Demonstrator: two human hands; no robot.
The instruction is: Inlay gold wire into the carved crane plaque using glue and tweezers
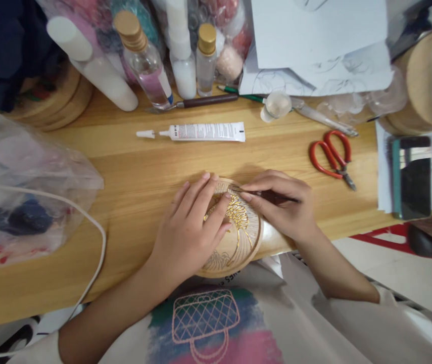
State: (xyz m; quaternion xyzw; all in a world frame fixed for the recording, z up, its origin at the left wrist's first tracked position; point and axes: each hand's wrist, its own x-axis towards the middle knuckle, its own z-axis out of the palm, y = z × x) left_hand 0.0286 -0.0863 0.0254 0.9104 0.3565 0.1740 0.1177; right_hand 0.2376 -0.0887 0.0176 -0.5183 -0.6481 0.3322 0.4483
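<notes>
Presently pinching a thin metal tool (pixel 255 192) between thumb and fingers of the right hand (pixel 289 205), with its tip near the upper rim of the round wooden plaque (pixel 231 246), close to the golden pattern (pixel 239 216). Resting the left hand (pixel 189 227), opened and with fingers slightly spread, over the left part of this plaque, at the front edge of the wooden table (pixel 121 167). Also having a white tube (pixel 210 132) beyond the hands, and red-handled pliers (pixel 338 162) to the right.
</notes>
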